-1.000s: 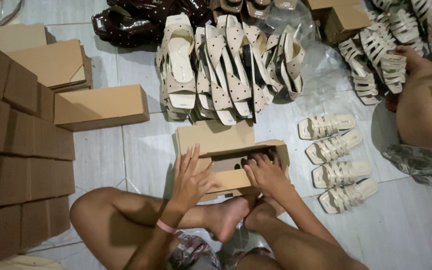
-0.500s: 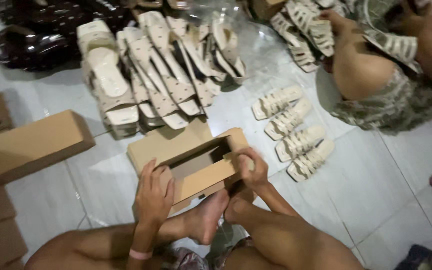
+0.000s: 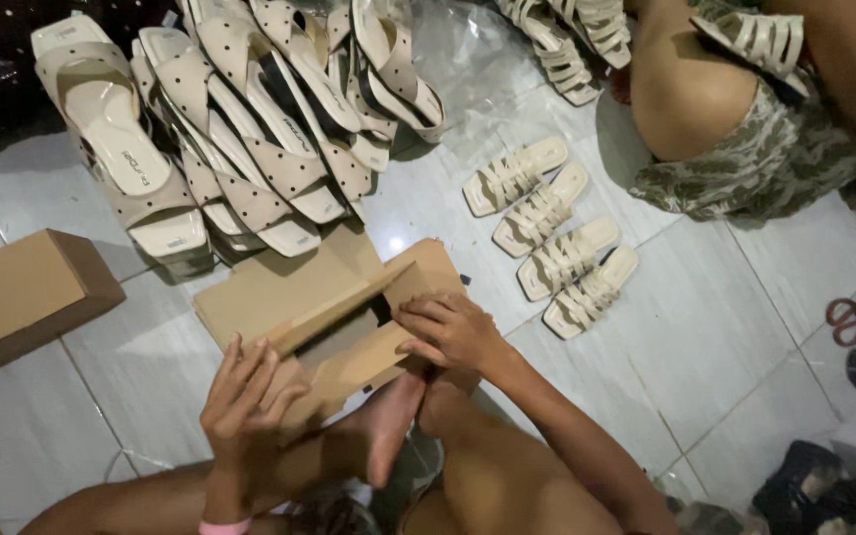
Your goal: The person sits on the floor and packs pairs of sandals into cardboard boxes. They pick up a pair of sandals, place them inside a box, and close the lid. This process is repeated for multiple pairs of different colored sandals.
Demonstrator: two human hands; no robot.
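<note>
Cardboard box [image 3: 339, 317] is half-folded: your left hand [image 3: 245, 396] closes on its near flap, right hand [image 3: 453, 332] pinches the corner; press both evenly.

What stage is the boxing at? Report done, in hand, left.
Done: one closed box lies at the left. In hand: the left hand and right hand are folding an open box, with no shoes seen inside. Left: four strappy sandals lie loose on the floor, and a pile of dotted sandals sits unboxed beyond.
</note>
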